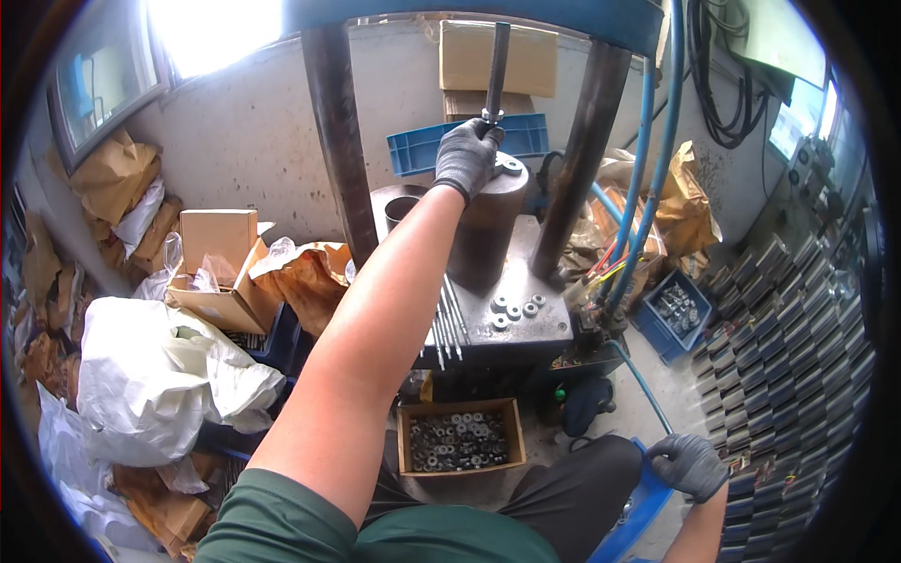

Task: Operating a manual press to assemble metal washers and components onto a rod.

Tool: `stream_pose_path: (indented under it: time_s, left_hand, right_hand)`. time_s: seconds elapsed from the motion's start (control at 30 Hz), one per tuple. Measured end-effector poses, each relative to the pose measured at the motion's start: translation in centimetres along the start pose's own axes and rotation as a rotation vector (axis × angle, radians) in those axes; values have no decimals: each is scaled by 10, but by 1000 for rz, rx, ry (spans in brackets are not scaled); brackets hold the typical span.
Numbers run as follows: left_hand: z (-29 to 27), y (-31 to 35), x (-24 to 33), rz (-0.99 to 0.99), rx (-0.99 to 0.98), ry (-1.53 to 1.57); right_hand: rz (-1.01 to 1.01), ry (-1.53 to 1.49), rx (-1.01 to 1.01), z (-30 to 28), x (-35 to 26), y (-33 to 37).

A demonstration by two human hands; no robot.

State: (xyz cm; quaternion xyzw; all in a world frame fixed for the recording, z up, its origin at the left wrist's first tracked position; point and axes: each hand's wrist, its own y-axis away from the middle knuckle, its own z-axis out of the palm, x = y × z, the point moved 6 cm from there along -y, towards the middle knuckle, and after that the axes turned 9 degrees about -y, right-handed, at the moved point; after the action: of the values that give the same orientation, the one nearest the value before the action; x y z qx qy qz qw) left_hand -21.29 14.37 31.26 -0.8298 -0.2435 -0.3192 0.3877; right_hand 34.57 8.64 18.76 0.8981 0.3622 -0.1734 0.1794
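Note:
My left hand [467,158], in a grey knit glove, reaches far forward into the press frame. Its fingers are closed just below the metal collar [492,116] on a dark upright rod [498,70]; what they grip is hidden. Under that hand stands a thick steel cylinder [490,239], with a ring-shaped part [510,166] on its top. At the lower right, my gloved right hand [690,466] is closed round the end of a long blue lever [642,385]. Several metal rings [514,311] and thin rods [450,324] lie on the press table [549,324].
A cardboard box [402,441] of dark rings stands below the press table. Dark posts [340,141] flank the work area. To the right are a blue crate [672,319] of parts and stacked dark cylinders [788,366]. White sacks [150,385] and an opened carton [214,305] crowd the left.

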Motion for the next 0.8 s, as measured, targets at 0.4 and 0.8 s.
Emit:
stream_pose_path:
  time_s: [0.4,0.8]
  left_hand:
    - [-4,6,5,15,-18,-21]
    - [4,-2,-6,15,-15,119]
  right_hand:
    - [34,-19,-45,-25,-13,-12]
    - [-135,-32,225,-53,-33,-16]
